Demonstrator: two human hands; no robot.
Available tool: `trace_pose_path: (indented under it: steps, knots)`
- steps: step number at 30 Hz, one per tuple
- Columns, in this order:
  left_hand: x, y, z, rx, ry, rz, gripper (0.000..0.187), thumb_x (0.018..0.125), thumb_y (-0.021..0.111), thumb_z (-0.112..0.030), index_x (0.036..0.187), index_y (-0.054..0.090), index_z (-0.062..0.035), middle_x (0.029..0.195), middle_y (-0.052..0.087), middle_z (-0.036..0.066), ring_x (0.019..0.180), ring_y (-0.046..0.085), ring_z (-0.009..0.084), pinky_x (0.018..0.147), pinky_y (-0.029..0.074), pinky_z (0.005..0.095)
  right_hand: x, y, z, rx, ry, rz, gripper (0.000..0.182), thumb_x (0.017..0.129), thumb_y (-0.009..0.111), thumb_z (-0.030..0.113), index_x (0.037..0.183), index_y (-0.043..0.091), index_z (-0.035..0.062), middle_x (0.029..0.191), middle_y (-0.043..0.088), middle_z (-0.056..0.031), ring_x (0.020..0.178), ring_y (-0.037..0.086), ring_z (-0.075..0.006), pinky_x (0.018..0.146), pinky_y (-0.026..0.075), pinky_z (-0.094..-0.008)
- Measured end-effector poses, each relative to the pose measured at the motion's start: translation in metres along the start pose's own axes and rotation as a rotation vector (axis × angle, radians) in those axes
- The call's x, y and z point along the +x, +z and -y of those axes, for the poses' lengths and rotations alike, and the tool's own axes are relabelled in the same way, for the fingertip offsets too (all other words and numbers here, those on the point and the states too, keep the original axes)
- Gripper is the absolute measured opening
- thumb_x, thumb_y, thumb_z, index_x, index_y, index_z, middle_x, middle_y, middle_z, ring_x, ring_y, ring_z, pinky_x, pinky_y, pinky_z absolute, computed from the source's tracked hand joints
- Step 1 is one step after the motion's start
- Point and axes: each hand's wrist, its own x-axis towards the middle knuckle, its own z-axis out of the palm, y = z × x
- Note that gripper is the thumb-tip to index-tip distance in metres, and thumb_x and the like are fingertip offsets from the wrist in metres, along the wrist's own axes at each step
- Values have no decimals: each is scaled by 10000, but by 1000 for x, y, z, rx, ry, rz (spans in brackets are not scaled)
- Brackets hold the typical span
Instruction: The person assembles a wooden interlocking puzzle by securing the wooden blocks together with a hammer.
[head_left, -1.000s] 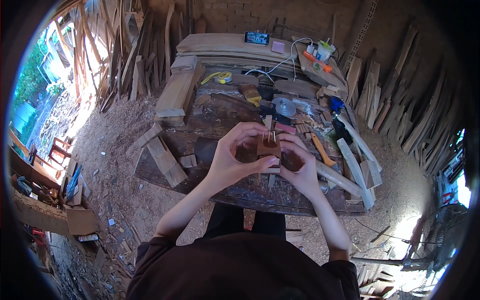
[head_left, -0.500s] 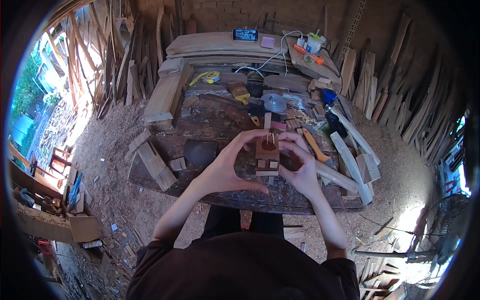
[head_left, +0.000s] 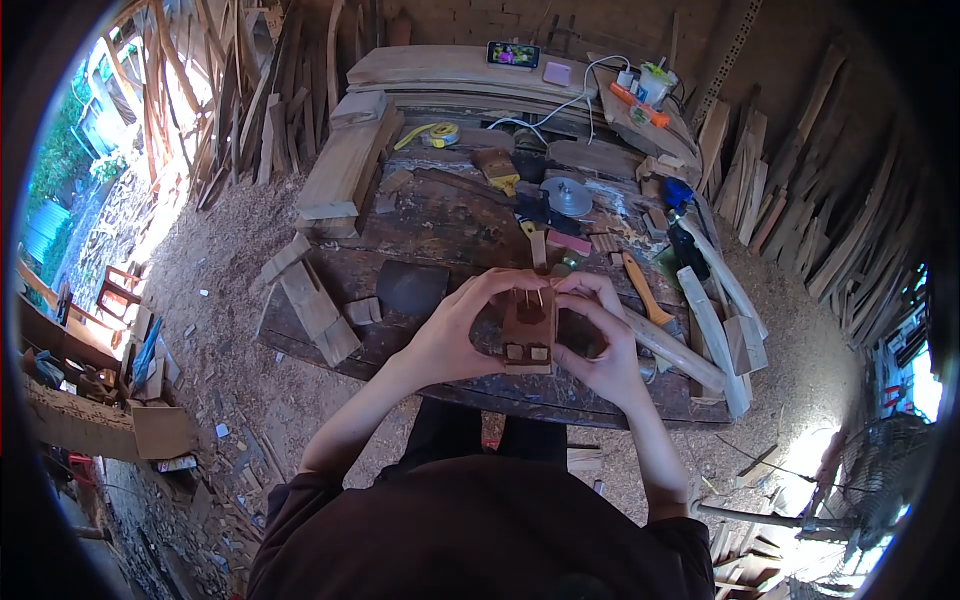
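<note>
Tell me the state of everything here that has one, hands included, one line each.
Wooden piece, gripped from both sides
Left hand, curled, holding
Right hand, curled, holding
Phone, propped up, lit
Tape measure, partly pulled out
Cup, upright
Orange-handled tool, lying down

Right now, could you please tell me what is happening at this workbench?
A person holds a small brown wooden block between the left hand and the right hand, over the workbench. Two paler squares show on its near end. An orange-handled paintbrush lies to the right; a yellow tape measure lies farther back.
</note>
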Motion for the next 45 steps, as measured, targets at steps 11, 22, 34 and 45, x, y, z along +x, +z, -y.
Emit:
trace_pose_path:
  steps: [11,22,34,45]
  knots:
    - [8,0,1,8,59,18,776,648,870,-145,1336,515,-97,1327,551,110,1236,530,300,1050,420,424,-1,-3,4,0,20,3,511,658,817,-11,1130,620,-9,1245,495,-118,1207,519,-276,1019,427,-380]
    - [-1,5,11,1,35,-80,812,634,886,-146,1324,461,-101,1341,532,86,1204,562,247,942,469,378,-1,-2,1,21,26,-1,523,667,824,-2,1151,625,-10,1255,488,-116,1216,518,-273,1033,417,-385]
    - [-3,12,13,-7,64,-174,802,644,868,-103,1347,481,-81,1351,526,99,1217,561,262,969,469,376,3,-1,3,10,21,-2,530,676,815,-16,1168,619,-18,1254,480,-116,1230,519,-281,1045,416,-391]
    - [-18,18,43,-5,-57,-461,533,666,775,26,1162,596,-56,1243,618,117,1134,608,259,942,465,341,35,-1,-12,-117,34,150,577,760,737,3,1308,566,59,1407,439,-129,1344,425,-302,1121,359,-405]
